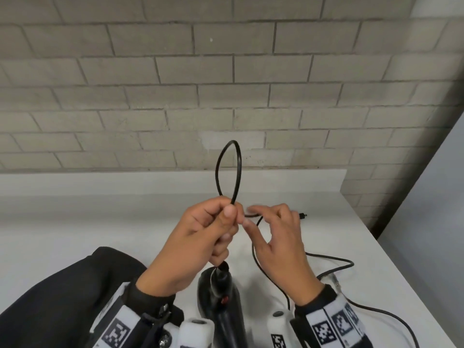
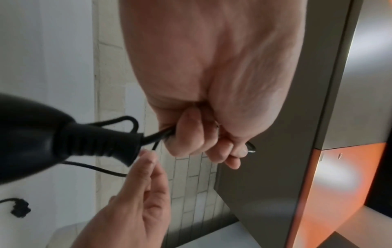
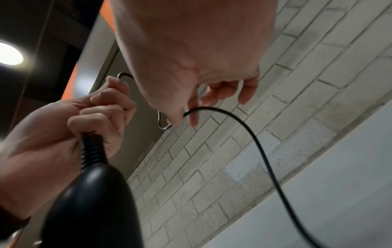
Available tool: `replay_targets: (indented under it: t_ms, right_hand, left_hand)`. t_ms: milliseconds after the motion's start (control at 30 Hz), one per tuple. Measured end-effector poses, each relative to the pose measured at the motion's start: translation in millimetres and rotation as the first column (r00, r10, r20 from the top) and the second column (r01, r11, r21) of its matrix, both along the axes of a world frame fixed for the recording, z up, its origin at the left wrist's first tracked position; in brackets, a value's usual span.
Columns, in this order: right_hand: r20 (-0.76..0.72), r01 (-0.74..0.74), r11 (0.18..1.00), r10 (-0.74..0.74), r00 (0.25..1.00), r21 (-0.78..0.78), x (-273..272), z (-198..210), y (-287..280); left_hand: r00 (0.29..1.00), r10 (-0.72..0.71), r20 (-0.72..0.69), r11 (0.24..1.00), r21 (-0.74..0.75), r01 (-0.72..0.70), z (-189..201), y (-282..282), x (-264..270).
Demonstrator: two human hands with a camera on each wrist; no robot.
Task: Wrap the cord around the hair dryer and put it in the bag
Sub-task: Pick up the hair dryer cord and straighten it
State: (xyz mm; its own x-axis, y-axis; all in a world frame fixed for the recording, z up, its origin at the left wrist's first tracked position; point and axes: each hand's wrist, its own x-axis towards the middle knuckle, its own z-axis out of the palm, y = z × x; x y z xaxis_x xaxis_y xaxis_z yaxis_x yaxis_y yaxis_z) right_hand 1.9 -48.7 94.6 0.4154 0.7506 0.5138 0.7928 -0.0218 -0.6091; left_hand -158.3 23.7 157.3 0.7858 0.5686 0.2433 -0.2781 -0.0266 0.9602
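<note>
My left hand (image 1: 198, 237) grips the cord (image 1: 227, 169) just above the hair dryer (image 1: 221, 295), pinching a folded loop upright so the first coil keeps its shape, with the dryer hanging below over the near edge of the white counter (image 1: 75, 217). My right hand (image 1: 281, 247) pinches the slack just right of that fist, other fingers loose, probably to feed the next fold. The plug (image 1: 303, 216) lies farther right on the counter; no bag is in view.

Desk (image 1: 100, 222) left of hair dryer (image 1: 221, 305): bare, open passage for hands. Behind hair dryer: cord (image 1: 227, 169) loop stands upright, then brick wall (image 1: 175, 84) closes off desk. Right of hair dryer: slack cord trails across desk, plug (image 1: 303, 215) near far right edge; side panel (image 1: 431, 177) limits reach.
</note>
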Motion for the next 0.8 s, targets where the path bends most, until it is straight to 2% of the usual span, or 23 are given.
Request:
replay_targets:
  t_ms: [100, 200, 267, 367, 467, 600, 733, 800]
  right_hand:
    - [0.001, -0.063, 0.998, 0.063, 0.998, 0.005, 4.3, -2.5, -7.3]
    - [-0.133, -0.105, 0.994, 0.109, 0.985, 0.036, 14.9, -6.1, -20.7]
    - [-0.194, -0.084, 0.996, 0.089, 0.977, 0.034, 26.7, -10.3, -30.2]
    - [-0.232, -0.074, 0.992, 0.049, 0.971, -0.101, 39.5, -19.4, -40.1]
    - [-0.345, -0.132, 0.951, 0.029, 0.938, -0.28, 40.1, -19.2, -47.0]
    - [-0.472, -0.277, 0.898, 0.091, 0.877, -0.342, 29.8, -11.1, -43.9]
    - [-0.592, -0.341, 0.919, 0.166, 0.789, -0.197, 21.1, -8.1, -32.1]
    - [-0.574, -0.337, 0.939, 0.237, 0.784, -0.072, 18.8, -5.3, -27.7]
  left_hand:
    - [0.999, 0.036, 0.008, 0.997, -0.07, -0.036, 1.8, -3.8, -3.0]
    - [0.988, 0.152, 0.037, 0.965, -0.222, -0.141, 2.4, -3.2, -9.7]
    - [0.976, 0.21, 0.059, 0.923, -0.342, -0.178, 1.7, -0.2, -16.0]
    - [0.971, 0.235, 0.041, 0.891, -0.408, -0.199, 0.1, 3.7, -24.1]
    - [0.977, 0.211, 0.0, 0.909, -0.367, -0.196, -1.8, 4.7, -26.6]
    - [0.989, 0.128, -0.07, 0.965, -0.221, -0.14, -4.2, 4.1, -25.4]
    - [0.979, 0.049, -0.198, 0.997, -0.043, -0.059, -2.6, 0.1, -23.6]
    - [0.97, 0.016, -0.243, 1.0, -0.001, -0.016, -0.1, -2.3, -23.7]
